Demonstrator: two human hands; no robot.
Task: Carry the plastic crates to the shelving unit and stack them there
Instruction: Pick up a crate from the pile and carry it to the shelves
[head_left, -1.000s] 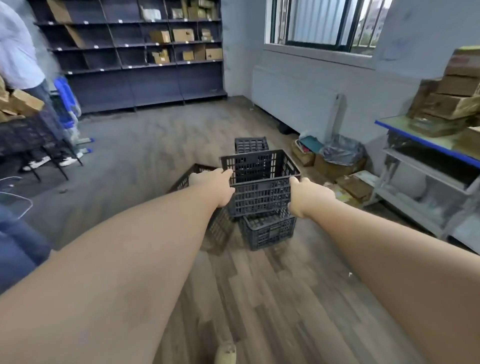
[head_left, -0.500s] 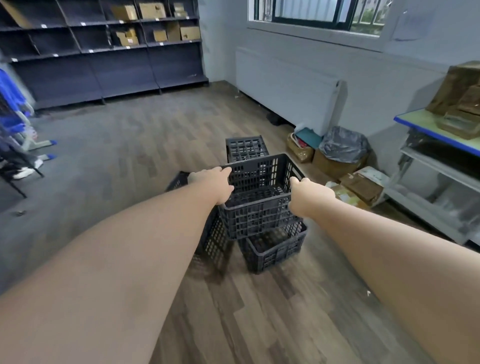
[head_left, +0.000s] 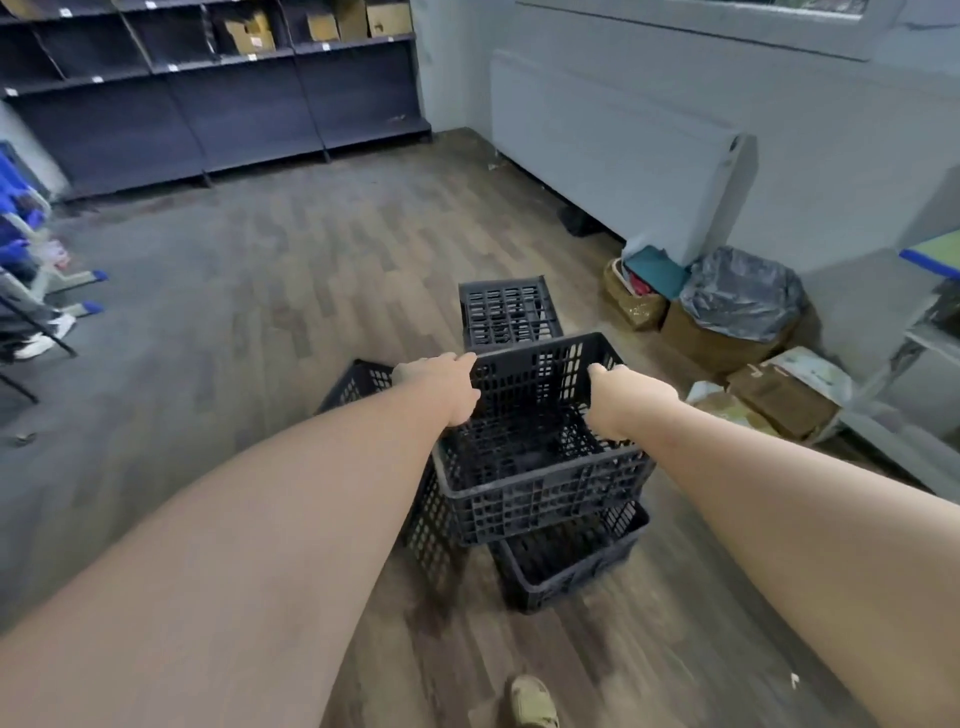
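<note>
Left grip: your left hand (head_left: 441, 387) is curled over the left rim of the held crate (head_left: 540, 457), fingers hooked on the top edge near the far corner.
Right grip: your right hand (head_left: 621, 400) is wrapped over the opposite rim, thumb up at the edge; the fingers go inside the wall, I think, though the wrist hides them.
Where the crate is: held up in both hands in front of you, above the crates on the floor (head_left: 260, 291), tipped slightly so you look into its empty bottom.
Weight: it looks empty and the walls are open lattice, so judge it light enough for one trip.
Stiffness: moulded plastic like this should stay rigid, with perhaps a little flex along the long rims.
Where to hold: the thick top rim on two opposite sides, as you have it; the lattice holes would also take fingers if the rim feels slick.
Fragility: likely tough, but thin lattice bars could crack if dropped on a corner.
Crates left below: a lower crate (head_left: 571, 561) sits upright beneath, a side crate (head_left: 363, 384) leans at the left, and a far crate (head_left: 506, 312) lies beyond.
Destination: the shelving unit (head_left: 208, 88) stands along the far wall, well apart from you across open floor.
</note>
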